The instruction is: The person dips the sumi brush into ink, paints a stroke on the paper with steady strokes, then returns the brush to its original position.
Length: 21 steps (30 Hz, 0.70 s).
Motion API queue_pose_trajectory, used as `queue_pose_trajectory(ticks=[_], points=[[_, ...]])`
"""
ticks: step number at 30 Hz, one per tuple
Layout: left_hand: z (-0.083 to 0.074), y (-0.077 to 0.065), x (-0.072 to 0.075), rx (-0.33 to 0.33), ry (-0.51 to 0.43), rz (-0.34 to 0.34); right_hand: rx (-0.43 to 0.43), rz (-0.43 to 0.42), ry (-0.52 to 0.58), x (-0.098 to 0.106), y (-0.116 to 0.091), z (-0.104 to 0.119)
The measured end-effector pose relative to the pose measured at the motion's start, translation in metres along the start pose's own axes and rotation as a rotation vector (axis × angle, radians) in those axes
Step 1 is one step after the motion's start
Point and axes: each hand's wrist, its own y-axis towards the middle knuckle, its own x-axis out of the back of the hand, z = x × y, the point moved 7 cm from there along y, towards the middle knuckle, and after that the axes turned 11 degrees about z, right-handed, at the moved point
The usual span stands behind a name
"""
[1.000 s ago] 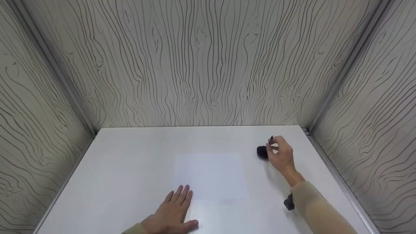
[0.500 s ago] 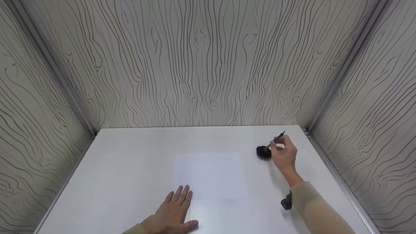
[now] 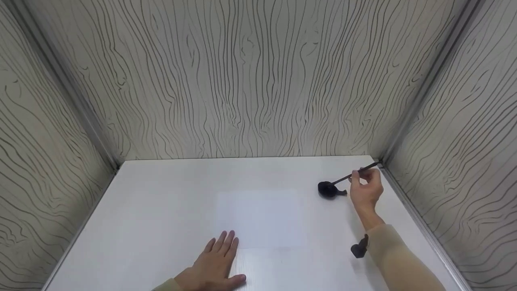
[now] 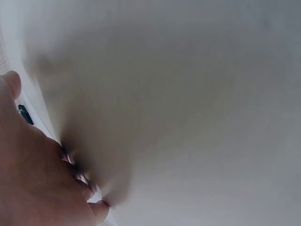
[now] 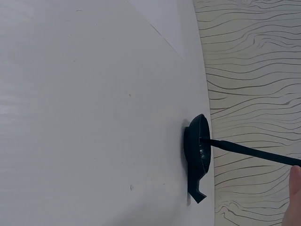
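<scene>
My right hand [image 3: 366, 192] pinches a slim dark stick that looks like a brush [image 3: 343, 179] near its upper part. The brush slants down to the left, its lower end inside a small black dish [image 3: 327, 189] with a short curved handle. In the right wrist view that end is hidden within the dish [image 5: 192, 146], and only part of my hand shows. My left hand [image 3: 216, 260] lies flat with fingers stretched out, fingertips at the lower left corner of a white sheet of paper [image 3: 260, 220].
The white table [image 3: 161, 194] is bounded by a back wall [image 3: 250, 81] and side walls with a wood-grain pattern. A black device [image 3: 358, 249] juts from my right sleeve [image 3: 398, 258].
My right hand has shifted right, away from the dish, tilting the brush lower while its lower end stays at the dish. The dish handle now shows. My left hand stays put.
</scene>
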Motion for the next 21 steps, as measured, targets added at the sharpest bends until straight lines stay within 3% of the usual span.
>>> queue_pose_trajectory(ticks=[13, 21], points=[[-0.003, 0.001, -0.001, -0.001, 0.006, -0.003, -0.204, -0.084, 0.008, 0.012, -0.005, -0.028], [-0.001, 0.000, 0.001, -0.002, 0.005, -0.007, -0.274, -0.058, -0.056, 0.015, -0.007, -0.033]])
